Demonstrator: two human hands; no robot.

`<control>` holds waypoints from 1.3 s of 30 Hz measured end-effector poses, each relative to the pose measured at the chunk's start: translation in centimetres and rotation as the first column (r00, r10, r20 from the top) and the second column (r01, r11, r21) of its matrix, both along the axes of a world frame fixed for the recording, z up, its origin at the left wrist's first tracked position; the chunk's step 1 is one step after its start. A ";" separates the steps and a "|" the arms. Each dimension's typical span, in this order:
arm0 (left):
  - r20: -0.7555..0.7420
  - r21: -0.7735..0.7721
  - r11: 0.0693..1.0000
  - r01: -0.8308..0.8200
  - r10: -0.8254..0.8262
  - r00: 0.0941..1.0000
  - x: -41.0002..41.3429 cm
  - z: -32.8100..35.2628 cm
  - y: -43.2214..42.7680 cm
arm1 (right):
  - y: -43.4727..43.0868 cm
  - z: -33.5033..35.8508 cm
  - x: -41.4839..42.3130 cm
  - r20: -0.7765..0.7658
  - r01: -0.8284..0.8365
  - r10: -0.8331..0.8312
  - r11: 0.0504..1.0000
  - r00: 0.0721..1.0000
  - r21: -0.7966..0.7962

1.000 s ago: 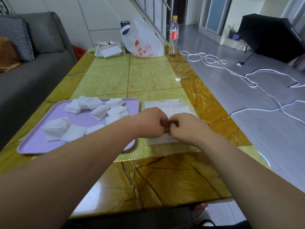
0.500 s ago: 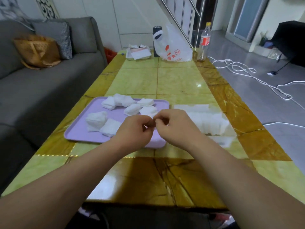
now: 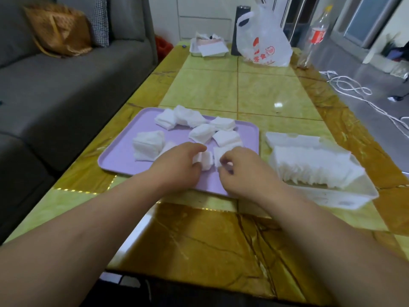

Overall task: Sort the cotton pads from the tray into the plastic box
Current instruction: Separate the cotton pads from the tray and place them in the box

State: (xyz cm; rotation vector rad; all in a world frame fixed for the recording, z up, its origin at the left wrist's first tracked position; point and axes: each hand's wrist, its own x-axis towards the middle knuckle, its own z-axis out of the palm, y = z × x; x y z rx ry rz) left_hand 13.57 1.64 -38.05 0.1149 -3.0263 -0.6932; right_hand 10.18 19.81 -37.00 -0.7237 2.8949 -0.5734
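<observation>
A lilac tray (image 3: 119, 158) lies on the yellow marble table and carries several small stacks of white cotton pads (image 3: 149, 144). Over its near right part, my left hand (image 3: 179, 167) curls its fingers around a small stack of pads (image 3: 205, 161). My right hand (image 3: 241, 171) is beside it and pinches the edge of another stack (image 3: 218, 155). To the right of the tray stands the white plastic box (image 3: 345, 193), packed with a row of upright pads (image 3: 309, 165).
At the table's far end stand a white plastic bag (image 3: 263, 41), a dark cylinder (image 3: 240, 29), a soda bottle (image 3: 315, 38) and a small tray of papers (image 3: 209, 48). A grey sofa (image 3: 66, 85) runs along the left. White cable (image 3: 354, 91) lies on the floor at right.
Both hands moved left from the plastic box to the tray, dropped onto it and took hold of pad stacks. The camera view swung left as well.
</observation>
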 end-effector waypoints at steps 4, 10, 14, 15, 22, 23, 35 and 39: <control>0.007 0.010 1.000 0.021 -0.021 1.000 -0.7 -0.1 0.0 | -0.2 0.1 -0.2 -0.055 0.058 -0.061 0.996 0.997 -0.064; -0.006 0.061 0.998 0.025 -0.024 1.000 -0.3 0.0 -0.8 | 0.2 0.0 -0.5 0.014 0.047 -0.049 0.995 0.999 0.087; -0.057 0.102 0.995 -0.019 0.025 0.998 0.3 0.1 -2.0 | -0.2 0.6 0.0 0.215 0.101 -0.101 0.995 0.971 0.010; -0.067 0.104 0.994 -0.024 0.031 0.997 0.4 0.1 -2.1 | -0.1 0.6 0.0 0.265 0.120 -0.113 0.993 0.958 -0.012; -0.140 0.170 0.985 0.003 0.021 0.990 1.0 0.5 -1.7 | 0.3 0.2 0.4 0.322 0.275 -0.158 0.892 0.933 -0.359; -0.160 0.203 0.979 0.005 0.028 0.987 1.0 0.6 -1.6 | 0.3 0.1 0.4 0.390 0.337 -0.150 0.815 0.909 -0.472; 0.156 0.770 0.622 -0.141 0.031 0.987 0.9 1.9 0.9 | 0.1 0.9 0.2 0.622 0.531 0.191 0.371 0.759 -0.762; 0.159 0.778 0.614 -0.137 0.018 0.987 1.0 1.5 0.8 | -0.2 0.9 0.3 0.646 0.569 0.164 0.348 0.746 -0.745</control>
